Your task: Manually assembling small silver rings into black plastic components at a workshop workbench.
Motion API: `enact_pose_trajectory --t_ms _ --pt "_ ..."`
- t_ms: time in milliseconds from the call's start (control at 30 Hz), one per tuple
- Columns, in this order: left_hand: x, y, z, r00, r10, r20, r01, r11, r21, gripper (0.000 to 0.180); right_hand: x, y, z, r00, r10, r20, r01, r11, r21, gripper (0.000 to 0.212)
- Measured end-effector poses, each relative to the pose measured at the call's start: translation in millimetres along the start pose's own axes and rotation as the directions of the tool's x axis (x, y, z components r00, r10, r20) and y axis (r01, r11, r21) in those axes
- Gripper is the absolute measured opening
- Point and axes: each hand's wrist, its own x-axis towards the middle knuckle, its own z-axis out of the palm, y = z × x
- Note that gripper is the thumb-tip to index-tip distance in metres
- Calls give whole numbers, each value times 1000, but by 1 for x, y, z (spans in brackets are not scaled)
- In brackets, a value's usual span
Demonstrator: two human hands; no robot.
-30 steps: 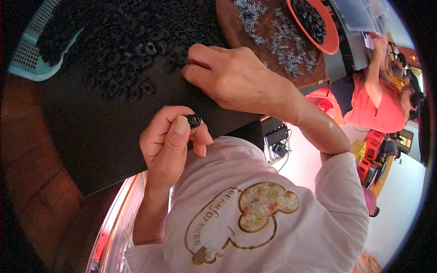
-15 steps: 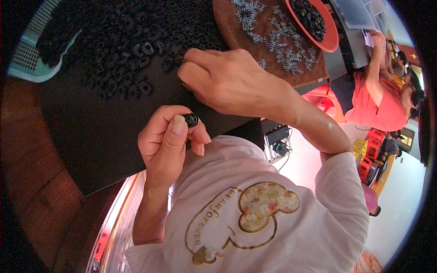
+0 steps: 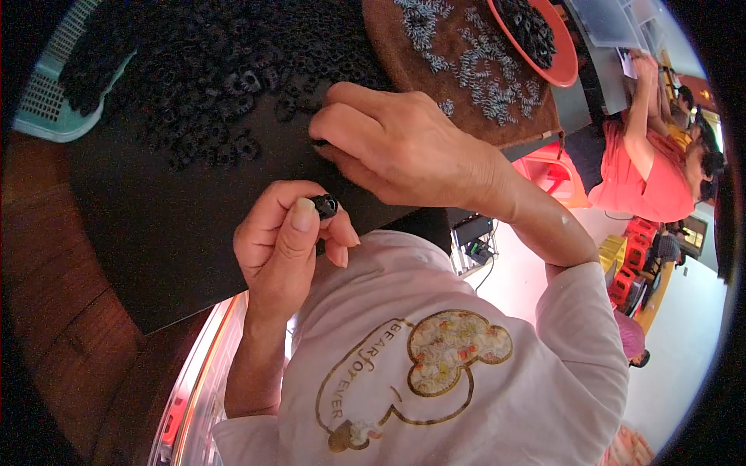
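My left hand [image 3: 281, 237] pinches a small black plastic part [image 3: 325, 206] between thumb and fingers. A round, light-rimmed opening shows at the part's end. Above and to the right, my right hand [image 3: 392, 140] is closed over the dark table, its fingertips pressed together. A bit of a small black piece [image 3: 319, 143] shows at those fingertips; most of it is hidden, and its kind does not show. Beyond both hands lies a large heap of black ring-like plastic parts [image 3: 206, 85].
A green perforated basket [image 3: 74, 124] stands far left, with black parts spilling from it. Small metal springs [image 3: 497, 74] lie on a brown cloth-covered board [image 3: 420, 74]. An orange-red bowl [image 3: 566, 66] holds black pieces. Another person in red [image 3: 645, 171] sits at the right.
My right hand has shifted slightly right and toward me, away from the heap, and the black piece at its fingertips shows more. My left hand stays nearly still.
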Motion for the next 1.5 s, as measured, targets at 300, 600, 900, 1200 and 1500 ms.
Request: enact_pose_trajectory --t_ms 300,600,900,1200,1500 --pt "0 1 1 1000 2 -12 -2 1000 10 24 -2 -1 3 1000 -6 -19 6 1000 26 22" --pt "-1 1 1 1000 2 -5 -2 1000 14 26 -5 -4 4 1000 23 12 -24 997 69 21" --pt "-1 -1 3 1000 -3 -17 4 1000 25 27 -8 -8 4 997 74 24 -77 990 119 13" --pt "0 -5 2 1000 5 3 -5 999 37 28 -14 -7 1 998 56 -19 -50 971 234 17" --pt "-1 -8 5 1000 -17 -15 17 1000 25 27 -18 -13 -1 997 76 -22 -66 952 300 17"
